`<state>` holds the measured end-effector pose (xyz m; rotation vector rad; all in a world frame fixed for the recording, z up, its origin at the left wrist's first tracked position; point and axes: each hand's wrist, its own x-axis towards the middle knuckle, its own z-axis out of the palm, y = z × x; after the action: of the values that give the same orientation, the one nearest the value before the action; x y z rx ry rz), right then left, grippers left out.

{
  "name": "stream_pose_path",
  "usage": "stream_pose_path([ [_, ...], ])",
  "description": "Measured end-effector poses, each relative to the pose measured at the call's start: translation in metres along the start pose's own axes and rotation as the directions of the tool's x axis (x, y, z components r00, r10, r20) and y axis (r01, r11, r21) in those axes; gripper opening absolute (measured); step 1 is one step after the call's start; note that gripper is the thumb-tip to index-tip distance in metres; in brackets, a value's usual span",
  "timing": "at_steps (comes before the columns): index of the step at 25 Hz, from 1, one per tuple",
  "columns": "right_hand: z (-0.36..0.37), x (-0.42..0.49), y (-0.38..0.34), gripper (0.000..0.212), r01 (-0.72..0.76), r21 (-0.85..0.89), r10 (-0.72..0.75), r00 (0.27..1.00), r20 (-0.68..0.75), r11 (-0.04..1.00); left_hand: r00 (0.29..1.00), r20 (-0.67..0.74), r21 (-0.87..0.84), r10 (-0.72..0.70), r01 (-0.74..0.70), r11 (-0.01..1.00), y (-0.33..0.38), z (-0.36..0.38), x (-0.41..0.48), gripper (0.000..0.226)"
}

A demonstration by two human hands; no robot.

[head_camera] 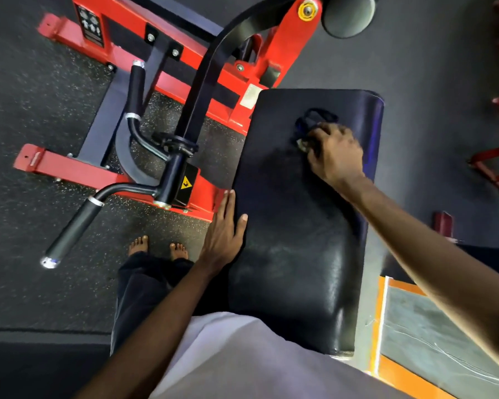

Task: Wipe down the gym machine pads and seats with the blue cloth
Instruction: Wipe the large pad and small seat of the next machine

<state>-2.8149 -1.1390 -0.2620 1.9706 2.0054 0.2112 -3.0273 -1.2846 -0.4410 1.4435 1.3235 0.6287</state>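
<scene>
While the right hand (336, 152), at upper right of the frame, curls its fingers round the bunched blue cloth (311, 122) on the long black pad (297, 254), the left hand (224, 231) rests flat, fingers straight, on the pad's left edge at centre.

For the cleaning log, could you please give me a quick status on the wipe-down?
Right hand grips blue cloth at far end of black pad. Left hand flat on pad's left edge. Nothing in the way.
</scene>
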Motion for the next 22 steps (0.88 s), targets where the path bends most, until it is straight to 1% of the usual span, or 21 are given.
stream_pose_path([
  [4,0.018,-0.018,-0.048,0.033,0.097,-0.014,-0.097,0.995,0.021,0.995,1.000,-0.003,-0.052,-0.029,0.029,0.998,0.003,0.001,0.000,0.073],
  [7,0.030,0.011,-0.072,0.033,0.157,0.018,-0.158,0.985,0.070,0.987,0.996,-0.010,-0.041,-0.085,0.085,0.996,0.008,0.004,0.008,0.078],
  [8,0.033,0.024,-0.080,0.035,0.165,0.025,-0.167,0.980,0.106,0.986,0.994,-0.013,-0.028,-0.109,0.109,0.994,0.009,0.004,0.013,0.080],
  [10,0.039,0.044,-0.095,0.038,0.139,0.024,-0.141,0.976,0.168,0.990,0.991,-0.016,-0.001,-0.133,0.133,0.991,0.012,0.005,0.021,0.082],
  [11,0.040,0.047,-0.100,0.037,0.127,0.022,-0.129,0.973,0.192,0.992,0.991,-0.015,0.011,-0.134,0.134,0.991,0.014,0.005,0.024,0.083],
  [12,0.040,0.043,-0.102,0.036,0.145,0.025,-0.147,0.968,0.202,0.989,0.991,-0.013,0.021,-0.134,0.134,0.991,0.015,0.004,0.025,0.083],
  [16,0.037,0.001,-0.087,0.032,0.392,0.098,-0.403,0.900,0.164,0.915,0.992,-0.022,0.008,-0.126,0.126,0.992,0.017,0.000,0.026,0.079],
  [18,0.043,0.012,-0.082,0.031,0.470,0.060,-0.473,0.869,0.142,0.881,0.992,-0.014,-0.004,-0.126,0.126,0.992,0.016,0.000,0.026,0.079],
  [19,0.046,0.024,-0.084,0.033,0.496,0.033,-0.495,0.855,0.152,0.867,0.992,-0.002,-0.012,-0.125,0.125,0.992,0.015,0.000,0.026,0.080],
  [20,0.050,0.040,-0.089,0.034,0.506,0.015,-0.501,0.849,0.168,0.863,0.992,0.005,-0.022,-0.123,0.123,0.992,0.014,0.000,0.026,0.081],
  [22,0.050,0.076,-0.102,0.034,0.446,0.013,-0.439,0.874,0.206,0.895,0.994,0.001,-0.036,-0.113,0.113,0.993,0.013,0.000,0.025,0.081],
])
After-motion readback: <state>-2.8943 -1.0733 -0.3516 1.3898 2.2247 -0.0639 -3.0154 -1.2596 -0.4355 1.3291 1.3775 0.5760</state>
